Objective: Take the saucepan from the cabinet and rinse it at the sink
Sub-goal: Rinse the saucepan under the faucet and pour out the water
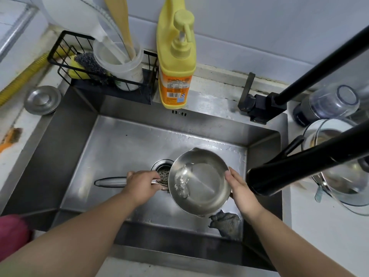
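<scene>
Rinsing is under way; the fetching from the cabinet looks done.
The left hand [142, 184] grips the handle and the right hand [238, 186] cups the rim of the saucepan [199, 180], held over the sink [119, 148] with water inside; emptying it seems left.

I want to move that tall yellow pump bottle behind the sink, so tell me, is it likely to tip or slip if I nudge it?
The yellow pump bottle looks tall on a narrow base, so a push near the top would probably tip it. It stands at the sink's back edge and might fall into the basin. Its smooth plastic may be slippery in wet hands.
</scene>
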